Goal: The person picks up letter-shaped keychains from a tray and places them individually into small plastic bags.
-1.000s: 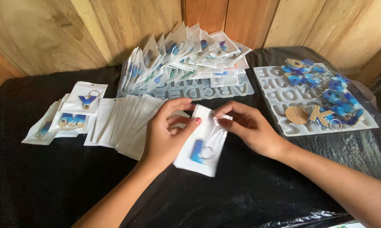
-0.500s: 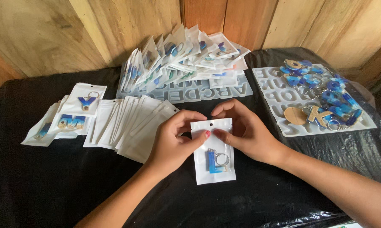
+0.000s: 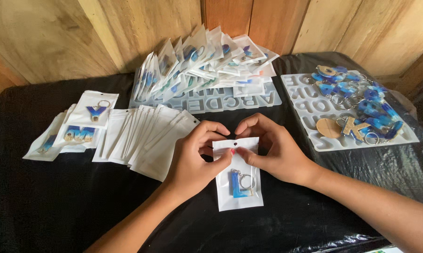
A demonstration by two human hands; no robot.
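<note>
A small white pouch (image 3: 239, 199) lies flat on the black cloth, with a blue letter keychain (image 3: 240, 183) and its ring inside. My left hand (image 3: 194, 157) and my right hand (image 3: 272, 150) both pinch the pouch near its top edge, thumbs meeting at the middle just below the hang hole. To the left of my left hand a fanned row of empty white pouches (image 3: 146, 138) rests on the cloth.
Filled pouches (image 3: 82, 126) lie at far left. A big fanned pile of filled pouches (image 3: 207, 61) sits on a translucent letter mould (image 3: 211, 102) at the back. Another letter mould (image 3: 314, 107) at right carries several loose blue keychains (image 3: 361, 107). Black cloth (image 3: 57, 206) covers the table before a wooden wall.
The pouch has been turned from tilted to straight and laid flat. Both hands have shifted to pinch along its top edge.
</note>
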